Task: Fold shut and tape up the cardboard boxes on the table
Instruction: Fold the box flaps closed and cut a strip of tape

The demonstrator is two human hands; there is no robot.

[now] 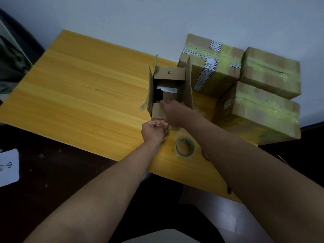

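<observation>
Open box [169,92] near table [78,88] right edge: right hand [172,113] flat on its near flap, left hand [154,131] fisted, pinching near wall; tape roll [185,147] just beside.

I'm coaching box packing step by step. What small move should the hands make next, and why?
Probably fold the near flap down with the right hand: the open box still has its flaps up, and the tape roll lies unused beside the left hand.

A packing station: taped cardboard boxes [268,72] stacked on a yellow wooden table [78,95] against a bare wall [157,18].
</observation>
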